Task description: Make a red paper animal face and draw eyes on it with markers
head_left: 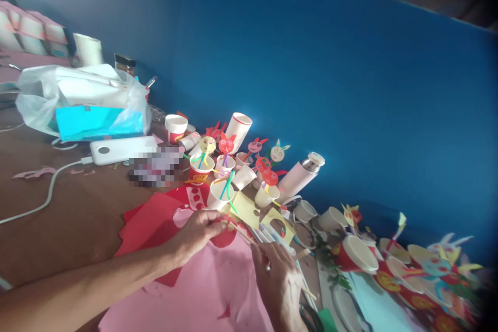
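far to the left, a white plastic bag (39,98) sits on a brown table (78,233), and a blue box (99,122) shows through it. a white cord (49,197) runs across the table to a white power bank (122,149). just to the right is a blurred patch (155,166), and no one can tell what it is. next, red paper sheets (150,223) lie on a big pink paper sheet (187,290). the left hand (194,233) is over the red paper and is closed, with its fingers pinching a round red paper shape (225,238). the right hand (278,280) is closed too, gripping a thin wooden stick (309,292). the stick runs past the right hand and up to the red shape, so the hands are near each other. behind the hands stand white paper cups (221,194) with bright straws (226,187) in them, and paper animal faces (254,146) stand up on sticks. a yellow paper piece (243,209) lies just beside the cups. to the right, a pink flask (299,176) with a silver top lies tilted. past it, a red cup (356,254) lies on its side near more paper crafts (439,270). a blue wall (311,62) rises behind them all.
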`<state>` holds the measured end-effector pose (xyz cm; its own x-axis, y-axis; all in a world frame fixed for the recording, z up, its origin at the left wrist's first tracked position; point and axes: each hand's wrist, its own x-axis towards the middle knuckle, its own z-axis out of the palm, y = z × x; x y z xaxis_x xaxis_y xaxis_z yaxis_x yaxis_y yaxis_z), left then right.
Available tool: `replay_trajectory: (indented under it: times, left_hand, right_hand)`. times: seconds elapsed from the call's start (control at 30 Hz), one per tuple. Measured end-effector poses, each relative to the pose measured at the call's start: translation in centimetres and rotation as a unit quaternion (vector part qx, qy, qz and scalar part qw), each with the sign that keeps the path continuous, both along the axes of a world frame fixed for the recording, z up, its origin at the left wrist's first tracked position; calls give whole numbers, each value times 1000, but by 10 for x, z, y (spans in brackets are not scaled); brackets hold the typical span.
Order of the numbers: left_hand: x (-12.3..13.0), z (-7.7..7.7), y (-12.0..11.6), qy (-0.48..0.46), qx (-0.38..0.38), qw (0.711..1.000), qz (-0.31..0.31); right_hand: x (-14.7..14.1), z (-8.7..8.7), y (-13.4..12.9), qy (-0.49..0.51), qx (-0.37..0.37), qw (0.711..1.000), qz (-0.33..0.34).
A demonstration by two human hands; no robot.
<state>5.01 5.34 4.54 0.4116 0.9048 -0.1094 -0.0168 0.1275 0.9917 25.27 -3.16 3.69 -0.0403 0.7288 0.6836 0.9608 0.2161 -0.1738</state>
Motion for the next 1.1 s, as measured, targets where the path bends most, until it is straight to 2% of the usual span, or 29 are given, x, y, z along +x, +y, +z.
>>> replay_trajectory:
  times: [0.2,0.77,1.1]
  left_hand:
    - [0,-5,0,17,17,1000,6]
    - [-1,-5,0,-2,4,1000,11]
    - [1,-10,3,-13,-7,1000,10]
  right_hand:
    - [-1,-5,1,-8,-10,1000,-10]
    - [-2,-2,-1,-15,-28,999,-15]
    - [-3,-3,0,21,-24,999,-27]
